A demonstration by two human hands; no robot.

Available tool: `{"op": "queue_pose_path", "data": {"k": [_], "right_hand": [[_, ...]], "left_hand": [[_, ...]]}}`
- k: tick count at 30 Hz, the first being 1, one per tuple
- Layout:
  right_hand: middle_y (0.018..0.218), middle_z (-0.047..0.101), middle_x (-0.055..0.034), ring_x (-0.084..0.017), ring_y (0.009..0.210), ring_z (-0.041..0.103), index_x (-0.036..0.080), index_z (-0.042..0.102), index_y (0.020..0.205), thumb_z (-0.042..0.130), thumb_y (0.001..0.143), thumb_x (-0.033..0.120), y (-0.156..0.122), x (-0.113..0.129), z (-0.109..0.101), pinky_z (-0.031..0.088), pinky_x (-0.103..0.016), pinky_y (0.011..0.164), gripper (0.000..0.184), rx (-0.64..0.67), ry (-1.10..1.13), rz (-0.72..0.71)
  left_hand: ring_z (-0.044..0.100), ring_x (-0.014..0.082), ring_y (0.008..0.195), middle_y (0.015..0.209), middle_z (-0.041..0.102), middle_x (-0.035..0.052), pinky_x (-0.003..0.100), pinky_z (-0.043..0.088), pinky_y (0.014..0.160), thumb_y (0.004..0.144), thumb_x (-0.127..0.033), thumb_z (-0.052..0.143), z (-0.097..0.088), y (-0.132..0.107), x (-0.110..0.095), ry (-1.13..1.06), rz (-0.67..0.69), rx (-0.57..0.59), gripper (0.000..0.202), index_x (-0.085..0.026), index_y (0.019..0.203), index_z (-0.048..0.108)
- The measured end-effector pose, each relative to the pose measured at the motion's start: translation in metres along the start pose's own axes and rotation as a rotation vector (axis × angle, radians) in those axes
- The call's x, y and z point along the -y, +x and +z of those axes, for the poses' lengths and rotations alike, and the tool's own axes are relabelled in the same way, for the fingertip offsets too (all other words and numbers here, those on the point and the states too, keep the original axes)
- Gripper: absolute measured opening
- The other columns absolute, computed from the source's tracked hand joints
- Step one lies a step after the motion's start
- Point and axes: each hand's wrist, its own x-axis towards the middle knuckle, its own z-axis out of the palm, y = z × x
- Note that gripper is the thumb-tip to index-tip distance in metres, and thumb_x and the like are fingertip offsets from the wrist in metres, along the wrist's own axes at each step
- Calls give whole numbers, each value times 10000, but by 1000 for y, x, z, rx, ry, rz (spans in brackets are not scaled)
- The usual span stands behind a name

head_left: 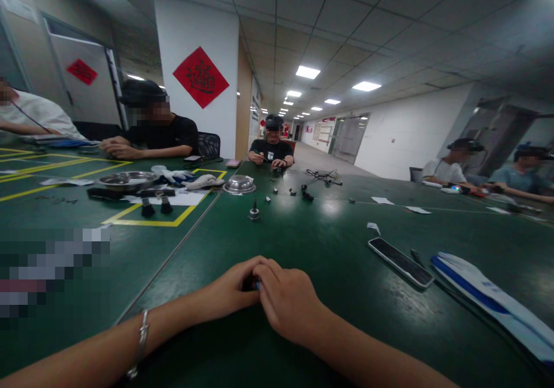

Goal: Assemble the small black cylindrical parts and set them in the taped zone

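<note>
My left hand (231, 290) and my right hand (288, 301) meet on the green table (329, 243) in front of me. Both are closed together around a small dark part with a blue tip (255, 285), mostly hidden between the fingers. A silver bracelet (141, 342) sits on my left wrist. A small upright metal part (253, 211) stands on the table further ahead.
A phone (400, 262) and a white-blue packet (493, 301) lie to my right. A metal bowl (239, 185), another dish (128, 180), gloves (190, 179) and several small dark parts lie further off. Other people sit around the table.
</note>
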Motion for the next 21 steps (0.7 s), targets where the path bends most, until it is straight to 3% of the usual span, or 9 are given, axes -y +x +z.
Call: {"op": "queue_pose_path", "data": {"k": [8, 21], "right_hand": [[918, 589, -33, -156, 675, 555, 187, 520, 943, 430, 882, 247, -1, -1, 3, 373, -257, 573, 124, -71, -13, 54], [1094, 555, -73, -173, 761, 562, 176, 454, 1127, 445, 816, 178, 0, 0, -3, 397, -276, 615, 312, -6, 6, -16]], "left_hand": [[541, 178, 920, 981, 585, 20, 305, 431, 844, 760, -157, 586, -1, 1, -2, 65, -30, -14, 249, -157, 1002, 528], [540, 203, 1024, 1027, 589, 40, 350, 424, 898, 784, -173, 606, 1, 0, -1, -75, 14, 6, 240, -167, 1009, 525]]}}
